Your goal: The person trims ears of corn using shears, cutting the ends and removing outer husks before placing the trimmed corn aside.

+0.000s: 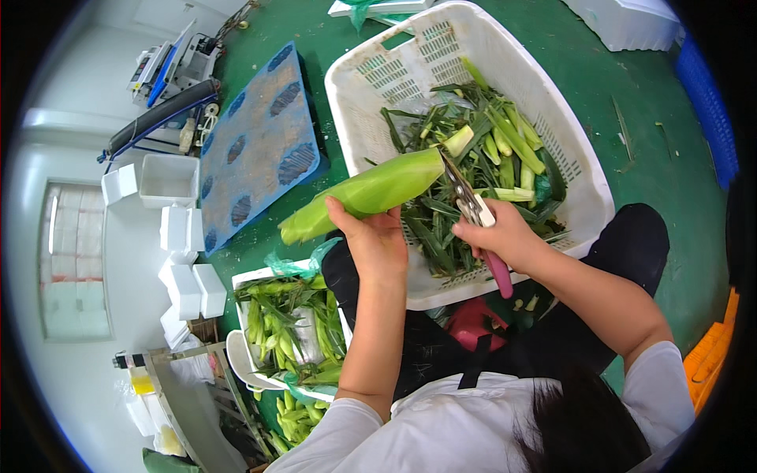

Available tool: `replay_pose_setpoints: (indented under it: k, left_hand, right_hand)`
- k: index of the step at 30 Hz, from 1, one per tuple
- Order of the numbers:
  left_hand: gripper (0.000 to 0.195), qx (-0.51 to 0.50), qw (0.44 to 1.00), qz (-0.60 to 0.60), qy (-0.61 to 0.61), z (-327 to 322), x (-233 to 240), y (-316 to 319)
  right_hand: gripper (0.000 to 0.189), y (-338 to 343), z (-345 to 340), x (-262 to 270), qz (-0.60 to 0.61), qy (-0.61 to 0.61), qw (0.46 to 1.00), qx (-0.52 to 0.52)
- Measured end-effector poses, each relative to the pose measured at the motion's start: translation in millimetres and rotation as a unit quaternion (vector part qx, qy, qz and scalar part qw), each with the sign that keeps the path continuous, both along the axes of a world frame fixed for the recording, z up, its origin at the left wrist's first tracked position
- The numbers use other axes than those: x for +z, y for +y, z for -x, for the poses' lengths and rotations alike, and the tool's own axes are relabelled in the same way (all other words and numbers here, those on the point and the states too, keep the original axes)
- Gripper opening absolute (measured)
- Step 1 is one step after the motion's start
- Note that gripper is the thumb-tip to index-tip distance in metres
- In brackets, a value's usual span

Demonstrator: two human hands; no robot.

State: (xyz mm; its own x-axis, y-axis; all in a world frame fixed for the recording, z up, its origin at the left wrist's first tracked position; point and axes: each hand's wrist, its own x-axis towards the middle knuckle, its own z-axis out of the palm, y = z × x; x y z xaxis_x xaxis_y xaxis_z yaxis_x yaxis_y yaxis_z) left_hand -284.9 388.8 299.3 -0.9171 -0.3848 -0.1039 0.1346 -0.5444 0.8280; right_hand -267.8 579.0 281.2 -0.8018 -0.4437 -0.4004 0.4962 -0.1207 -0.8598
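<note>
In my left hand lies an ear of corn in its green husk, tilted with one end up to the right. My right hand grips pruning shears with pink and white handles. The metal blades are at the corn's right end; whether they touch it I cannot tell. Below both hands stands a white plastic basket with slotted walls. Cut husk leaves and stalk ends lie heaped inside it.
At my left, a white foam box holds husked-over corn and an ice-like clear pack. More corn lies behind it. A blue pallet rests on the green floor, with foam boxes by the wall. Blue and orange crates stand right.
</note>
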Motion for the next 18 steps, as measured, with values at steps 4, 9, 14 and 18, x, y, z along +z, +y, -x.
replay_pose_setpoints:
  k: [4,9,14,18]
  left_hand:
    - [0.059,0.024,0.996,-0.027,-0.083,0.6,-2.2,-28.6]
    - [0.054,-0.081,0.991,0.048,-0.093,-16.2,-3.7,-3.1]
    - [0.053,-0.113,0.989,0.021,-0.090,-16.1,-23.6,-17.4]
    - [0.066,-0.227,0.970,-0.075,-0.040,-18.9,-12.8,-7.1]
  right_hand:
    - [0.037,3.3,-10.3,6.8,-0.153,0.267,0.944,-0.120]
    - [0.066,6.9,5.0,7.1,-0.257,0.433,0.862,-0.055]
    - [0.046,16.6,2.5,13.5,-0.133,0.270,0.954,-0.008]
    - [0.033,22.3,8.7,13.9,0.019,0.072,0.987,-0.139]
